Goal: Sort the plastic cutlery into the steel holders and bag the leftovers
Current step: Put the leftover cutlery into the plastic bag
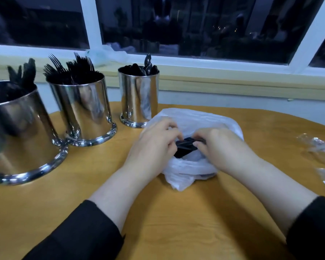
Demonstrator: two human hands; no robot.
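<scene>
At frame centre, a crinkled white bag (193, 121) lies on the wooden table (176, 222); left hand (154, 141) and right hand (219, 145) both pinch the glossy black cutlery (185, 147) at its mouth. Three shiny steel cylindrical holders (139, 96) stand upper left

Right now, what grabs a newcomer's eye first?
Both hands, left hand and right hand, meet at centre over a white plastic bag, gripping black cutlery at its mouth. To the left stand three shiny steel holders packed with black forks and spoons on the wooden table.
</scene>
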